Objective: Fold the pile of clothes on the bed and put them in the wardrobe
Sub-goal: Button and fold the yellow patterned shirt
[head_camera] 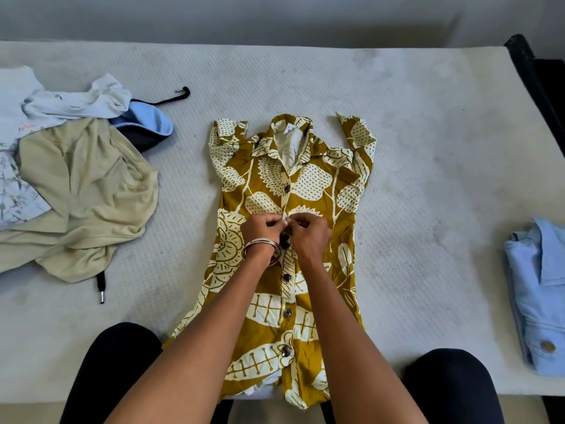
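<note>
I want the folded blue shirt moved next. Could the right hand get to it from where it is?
Probably yes: the blue shirt lies uncovered with bare mattress between, but the right hand must first release the printed shirt.

Mustard leaf-print shirt (pixel 275 264) laid flat, front up, on my bed (pixel 397 148).

Its collar points away from me, the hem hangs over the near edge, and both short sleeves are folded inward. To its left lies the unfolded pile (pixel 76 179), beige top uppermost; on the right rests a folded pale-blue shirt (pixel 538 295).
</note>
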`<action>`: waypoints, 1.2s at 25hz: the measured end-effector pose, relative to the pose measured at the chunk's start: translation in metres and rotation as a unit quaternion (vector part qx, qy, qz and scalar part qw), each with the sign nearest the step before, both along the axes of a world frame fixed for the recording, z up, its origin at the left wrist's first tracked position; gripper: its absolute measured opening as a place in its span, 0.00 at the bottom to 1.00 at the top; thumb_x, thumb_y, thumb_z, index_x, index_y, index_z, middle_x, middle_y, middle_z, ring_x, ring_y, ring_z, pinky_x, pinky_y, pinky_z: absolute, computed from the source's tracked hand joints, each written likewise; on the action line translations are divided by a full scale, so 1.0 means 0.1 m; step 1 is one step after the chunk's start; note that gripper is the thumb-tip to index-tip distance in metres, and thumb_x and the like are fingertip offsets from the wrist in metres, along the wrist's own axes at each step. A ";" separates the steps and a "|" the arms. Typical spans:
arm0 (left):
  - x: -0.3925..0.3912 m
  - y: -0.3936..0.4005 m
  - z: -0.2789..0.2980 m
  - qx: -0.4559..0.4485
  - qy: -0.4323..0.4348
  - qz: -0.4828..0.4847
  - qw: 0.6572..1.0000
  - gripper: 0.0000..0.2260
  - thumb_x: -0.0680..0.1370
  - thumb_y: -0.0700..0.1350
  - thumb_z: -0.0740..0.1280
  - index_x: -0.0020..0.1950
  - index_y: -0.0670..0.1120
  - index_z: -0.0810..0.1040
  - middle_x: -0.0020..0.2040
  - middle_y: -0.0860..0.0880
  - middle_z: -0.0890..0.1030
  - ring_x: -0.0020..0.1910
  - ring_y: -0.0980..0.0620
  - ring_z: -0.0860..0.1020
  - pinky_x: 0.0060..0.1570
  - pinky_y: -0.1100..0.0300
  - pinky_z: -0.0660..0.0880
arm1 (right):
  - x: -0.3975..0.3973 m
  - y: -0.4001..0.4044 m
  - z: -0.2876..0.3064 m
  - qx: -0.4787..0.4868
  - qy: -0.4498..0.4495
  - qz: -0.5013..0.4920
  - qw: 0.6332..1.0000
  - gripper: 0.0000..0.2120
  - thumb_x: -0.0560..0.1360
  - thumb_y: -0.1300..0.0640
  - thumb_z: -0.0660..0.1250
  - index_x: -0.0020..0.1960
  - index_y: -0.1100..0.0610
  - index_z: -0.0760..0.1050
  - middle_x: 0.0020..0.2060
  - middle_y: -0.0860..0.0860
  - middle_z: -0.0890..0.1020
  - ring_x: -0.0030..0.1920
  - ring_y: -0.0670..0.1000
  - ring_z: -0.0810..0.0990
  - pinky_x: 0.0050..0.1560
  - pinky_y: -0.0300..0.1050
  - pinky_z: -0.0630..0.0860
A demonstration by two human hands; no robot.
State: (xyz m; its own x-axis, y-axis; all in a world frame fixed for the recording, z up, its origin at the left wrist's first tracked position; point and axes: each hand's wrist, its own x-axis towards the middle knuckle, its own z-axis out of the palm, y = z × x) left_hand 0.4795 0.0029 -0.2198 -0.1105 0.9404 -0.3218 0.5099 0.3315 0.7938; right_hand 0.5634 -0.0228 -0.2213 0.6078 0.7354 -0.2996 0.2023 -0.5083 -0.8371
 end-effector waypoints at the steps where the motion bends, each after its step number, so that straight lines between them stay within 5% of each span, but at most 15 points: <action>1: -0.01 -0.01 0.01 0.003 0.004 -0.009 1.000 0.10 0.71 0.41 0.76 0.51 0.41 0.85 0.47 0.45 0.85 0.46 0.49 0.83 0.52 0.54 0.80 | 0.02 -0.01 0.00 0.006 0.030 -0.004 1.000 0.04 0.74 0.65 0.71 0.45 0.60 0.84 0.36 0.52 0.84 0.36 0.46 0.82 0.39 0.39 0.81; 5: -0.03 -0.06 0.08 0.025 0.025 -0.043 0.998 0.09 0.72 0.41 0.75 0.51 0.41 0.85 0.47 0.45 0.85 0.46 0.50 0.83 0.51 0.58 0.79 | 0.07 -0.04 0.06 0.015 0.103 -0.006 0.995 0.03 0.72 0.63 0.75 0.44 0.57 0.85 0.36 0.52 0.85 0.38 0.51 0.85 0.42 0.50 0.84; 11: 0.00 -0.12 0.20 -0.001 -0.018 0.018 1.000 0.10 0.70 0.38 0.76 0.50 0.41 0.84 0.46 0.44 0.85 0.44 0.49 0.84 0.50 0.52 0.81 | 0.09 -0.08 0.16 0.000 0.129 -0.022 0.991 0.03 0.72 0.63 0.75 0.41 0.57 0.84 0.35 0.54 0.85 0.37 0.54 0.86 0.42 0.55 0.84; 16: -0.05 -0.12 0.28 0.016 0.000 -0.064 0.998 0.10 0.72 0.38 0.74 0.53 0.40 0.84 0.50 0.44 0.85 0.49 0.48 0.83 0.54 0.56 0.79 | 0.15 -0.14 0.23 0.008 0.155 -0.005 0.988 0.06 0.72 0.66 0.74 0.39 0.56 0.82 0.37 0.58 0.85 0.40 0.59 0.86 0.43 0.57 0.84; 21: -0.12 -0.14 0.28 0.039 0.013 -0.051 0.998 0.07 0.70 0.40 0.76 0.46 0.41 0.84 0.42 0.44 0.85 0.41 0.49 0.83 0.45 0.54 0.81 | 0.21 -0.14 0.26 -0.006 0.179 0.067 0.982 0.03 0.75 0.63 0.72 0.45 0.63 0.83 0.39 0.60 0.85 0.41 0.61 0.86 0.45 0.57 0.84; 26: -0.08 -0.15 0.30 0.023 0.047 -0.088 0.995 0.06 0.71 0.41 0.76 0.43 0.39 0.84 0.38 0.43 0.84 0.36 0.49 0.81 0.42 0.54 0.81 | 0.22 -0.13 0.28 -0.020 0.053 0.113 0.992 0.03 0.74 0.63 0.72 0.46 0.63 0.82 0.37 0.58 0.85 0.36 0.58 0.85 0.39 0.57 0.84; 30: -0.05 -0.14 0.28 -0.022 -0.021 -0.015 0.999 0.04 0.67 0.39 0.78 0.39 0.43 0.85 0.38 0.46 0.85 0.37 0.47 0.83 0.41 0.50 0.82 | 0.19 -0.17 0.31 0.010 -0.041 0.130 0.991 0.03 0.75 0.66 0.69 0.47 0.64 0.81 0.38 0.56 0.83 0.39 0.55 0.82 0.39 0.49 0.81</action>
State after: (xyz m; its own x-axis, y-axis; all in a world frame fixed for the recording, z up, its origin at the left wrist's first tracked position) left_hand 0.4747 -0.0112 -0.1922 -0.0682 0.9280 -0.3664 0.4867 0.3516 0.7997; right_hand 0.5827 -0.0395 -0.1899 0.4188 0.8753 -0.2418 0.3913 -0.4142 -0.8218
